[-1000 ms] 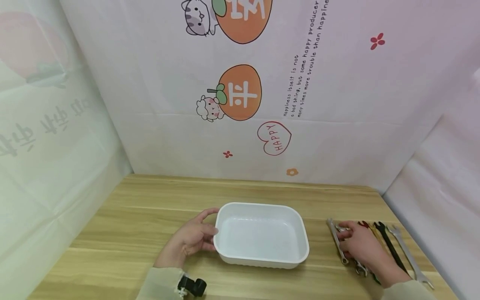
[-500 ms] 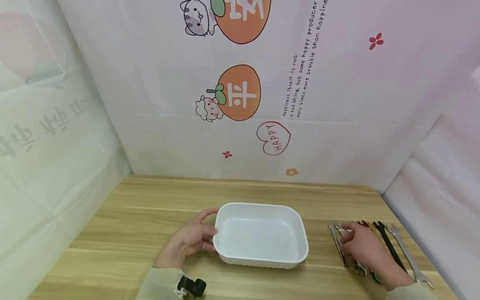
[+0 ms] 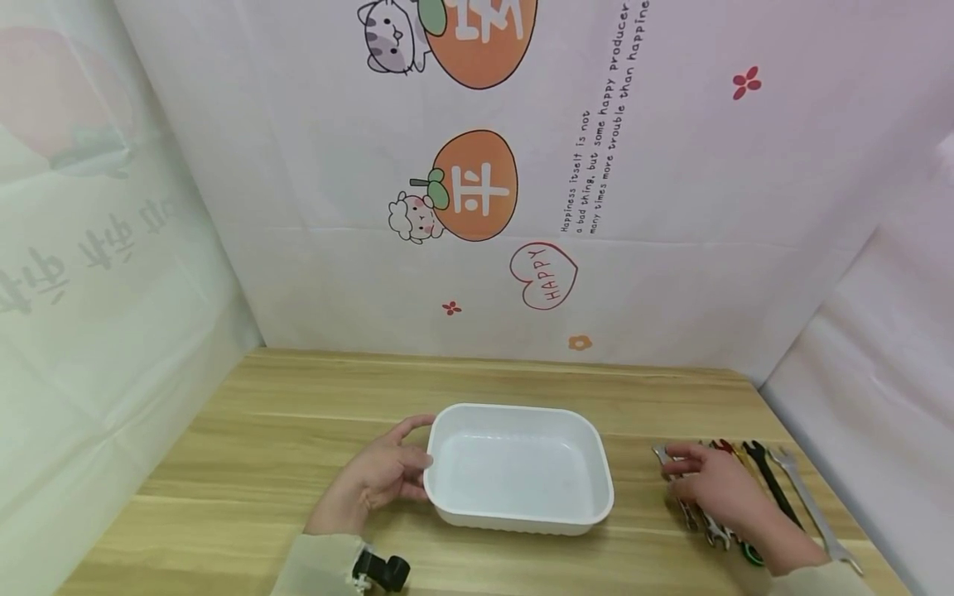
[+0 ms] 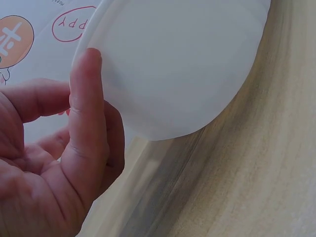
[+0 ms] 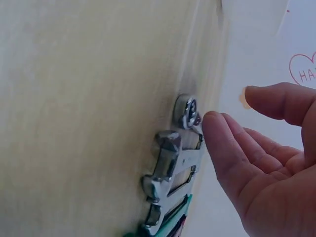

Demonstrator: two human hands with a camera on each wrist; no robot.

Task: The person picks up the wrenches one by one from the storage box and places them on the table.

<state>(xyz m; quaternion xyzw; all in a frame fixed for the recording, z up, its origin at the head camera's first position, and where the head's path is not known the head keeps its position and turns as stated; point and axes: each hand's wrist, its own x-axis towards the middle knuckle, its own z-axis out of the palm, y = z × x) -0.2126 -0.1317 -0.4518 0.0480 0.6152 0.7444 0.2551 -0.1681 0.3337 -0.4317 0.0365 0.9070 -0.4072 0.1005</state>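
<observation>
A white rectangular tub [image 3: 519, 476] sits on the table. My left hand [image 3: 383, 472] holds its left side; in the left wrist view, the long forefinger lies along the outer wall [image 4: 168, 74] and another digit touches the rim. My right hand [image 3: 723, 488] hovers over a row of wrenches at the right, nearest the leftmost silver wrench [image 3: 659, 455], which it partly hides. In the right wrist view, thumb and fingers stand apart with nothing between them, beside the wrench ends [image 5: 186, 111].
Right of the hand lie a black wrench [image 3: 780, 490] and a large silver open-ended wrench [image 3: 814, 505]. Red, yellow and green pieces show between, partly covered. A printed cloth wall [image 3: 633, 298] closes the back; cloth also hangs on both sides of the wooden table [image 3: 246, 472].
The leftmost wrench has shifted slightly toward the person and lies beside the others. My right fingers drew off it, then reached left over it. The left hand and tub stay put.
</observation>
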